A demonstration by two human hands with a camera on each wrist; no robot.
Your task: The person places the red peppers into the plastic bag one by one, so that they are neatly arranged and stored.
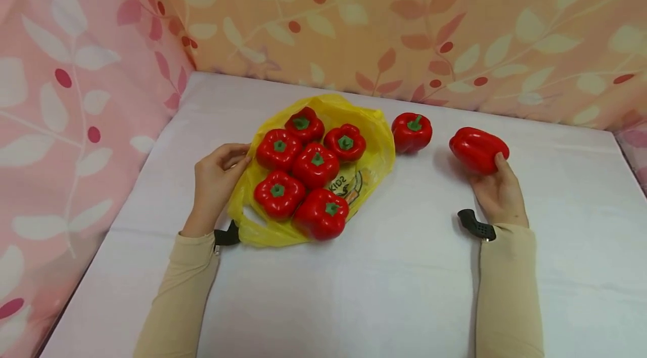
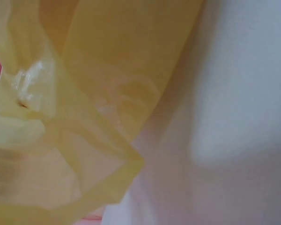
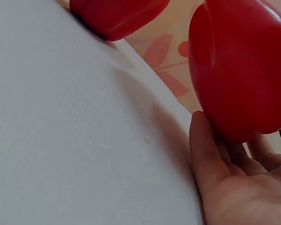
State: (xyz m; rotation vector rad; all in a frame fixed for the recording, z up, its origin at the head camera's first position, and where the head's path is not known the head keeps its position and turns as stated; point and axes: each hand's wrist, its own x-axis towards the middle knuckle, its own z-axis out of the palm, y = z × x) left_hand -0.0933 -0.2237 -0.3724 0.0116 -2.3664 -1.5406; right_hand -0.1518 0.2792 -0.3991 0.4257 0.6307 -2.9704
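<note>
My right hand point(image 1: 497, 192) holds a glossy red bell pepper point(image 1: 477, 150) on its side. In the right wrist view the thumb and fingers grip the end of this pepper point(image 3: 243, 70) near its green stem, and its shadow falls on the cloth below. My left hand point(image 1: 216, 178) pinches the left edge of a yellow plastic bag point(image 1: 376, 161), which lies spread with several red bell peppers point(image 1: 315, 164) on it, green stems up. In the left wrist view the crumpled bag point(image 2: 117, 70) hides the fingers.
Another red bell pepper point(image 1: 411, 132) stands beside the bag's right edge, between it and the right hand. A white cloth point(image 1: 379, 302) covers the table. Floral curtains point(image 1: 323, 26) hang along the back and left.
</note>
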